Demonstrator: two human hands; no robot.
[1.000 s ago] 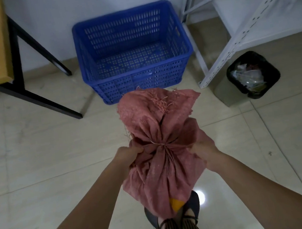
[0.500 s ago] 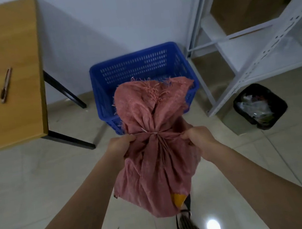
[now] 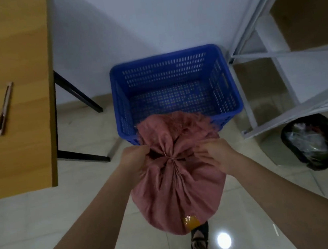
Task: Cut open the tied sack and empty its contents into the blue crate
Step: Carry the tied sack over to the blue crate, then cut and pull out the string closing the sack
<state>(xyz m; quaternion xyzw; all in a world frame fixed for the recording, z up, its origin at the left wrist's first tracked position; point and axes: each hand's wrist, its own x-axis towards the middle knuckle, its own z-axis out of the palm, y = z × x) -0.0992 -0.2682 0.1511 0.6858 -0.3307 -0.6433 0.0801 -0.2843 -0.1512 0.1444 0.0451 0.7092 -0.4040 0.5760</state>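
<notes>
Sack point(image 3: 178, 187) in my grip, string tie point(image 3: 171, 158) uncut: my left hand point(image 3: 135, 157) and right hand point(image 3: 215, 153) curl into the pink cloth on either side of the knotted neck, holding it up off the floor. Just beyond, the blue crate point(image 3: 175, 90) sits empty. The utility knife point(image 3: 5, 108) lies untouched on the wooden table point(image 3: 15, 155); cutting and pouring remain.

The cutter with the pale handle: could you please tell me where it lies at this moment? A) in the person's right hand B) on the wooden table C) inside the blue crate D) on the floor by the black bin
B: the cutter lies on the wooden table at the left, while both hands grip the tied sack near its knot.
</notes>
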